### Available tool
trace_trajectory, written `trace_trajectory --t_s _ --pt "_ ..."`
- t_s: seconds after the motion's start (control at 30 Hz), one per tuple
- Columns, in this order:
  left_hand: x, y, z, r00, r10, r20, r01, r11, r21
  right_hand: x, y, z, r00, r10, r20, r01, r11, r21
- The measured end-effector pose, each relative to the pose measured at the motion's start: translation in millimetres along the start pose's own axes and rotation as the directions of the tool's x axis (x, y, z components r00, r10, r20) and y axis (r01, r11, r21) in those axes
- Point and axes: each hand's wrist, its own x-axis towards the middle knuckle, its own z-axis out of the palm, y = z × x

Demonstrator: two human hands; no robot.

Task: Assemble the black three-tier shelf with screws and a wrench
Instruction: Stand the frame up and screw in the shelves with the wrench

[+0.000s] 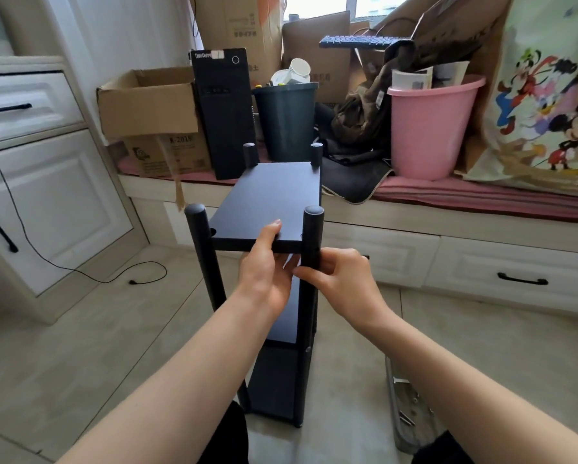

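Note:
The black three-tier shelf (267, 192) stands upright on the tiled floor between my knees, with round posts at its corners. My left hand (264, 269) grips the near edge of the top board, thumb on top and fingers underneath. My right hand (334, 276) is curled round the near right post (312, 236) just below the top board, fingertips pinching at its side. Whether a screw or wrench is in those fingers cannot be told. The two lower boards (274, 380) show below my wrists.
A clear bag with screws and small metal parts (411, 416) lies on the floor at the right. Behind the shelf, a window bench holds cardboard boxes (150, 108), a computer tower (224, 112), a dark bin (285, 118) and a pink bucket (428, 128). A black cable (80, 272) trails at the left.

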Motion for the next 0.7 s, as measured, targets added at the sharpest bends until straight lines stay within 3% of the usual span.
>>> trace_trajectory --t_s 0.7 --pt "5.7 7.4 -14.0 0.988 -0.007 0.153 -0.002 0.998 0.055 3.3 -7.9 16.0 0.999 0.049 -0.018 -0.050 0.998 -0.023"
